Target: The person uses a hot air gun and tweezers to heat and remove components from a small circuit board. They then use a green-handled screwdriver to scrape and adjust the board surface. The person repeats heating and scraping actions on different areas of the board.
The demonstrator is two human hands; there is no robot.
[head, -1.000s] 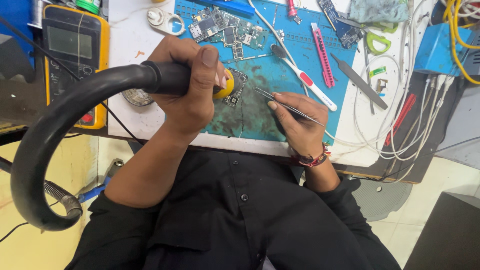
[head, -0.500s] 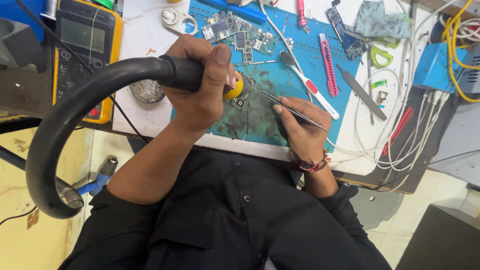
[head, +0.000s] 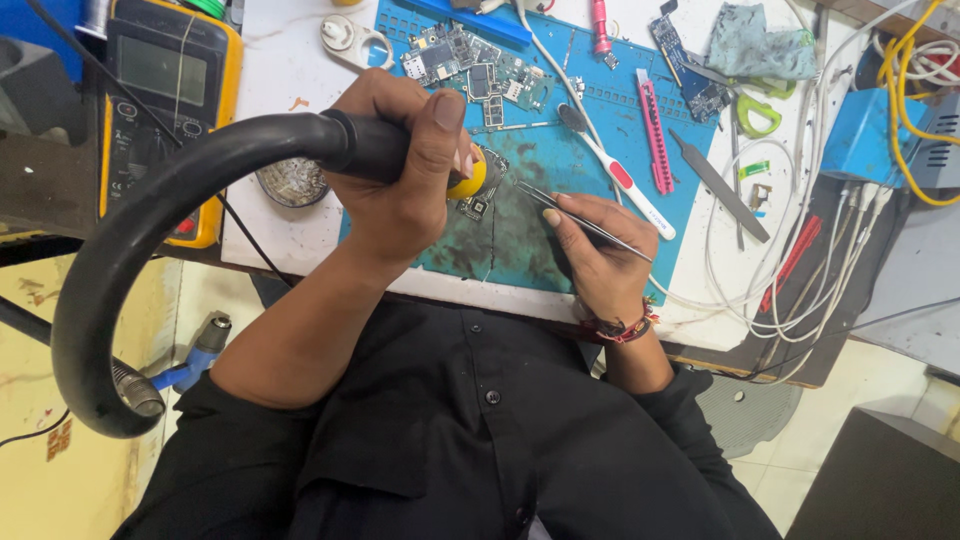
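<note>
Two hands, left gripping one black hose nozzle, right pinching one pair of tweezers

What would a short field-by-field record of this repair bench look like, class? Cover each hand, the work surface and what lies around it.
left hand: gripping a black hot-air handle with a yellow collar, thick hose looping off to the left
right hand: fingers pinching metal tweezers, tips aimed at a small circuit board
surface: stained blue work mat on a white table
nearby on mat: white and red toothbrush, pink cutter, more circuit boards
far left: yellow multimeter
</note>
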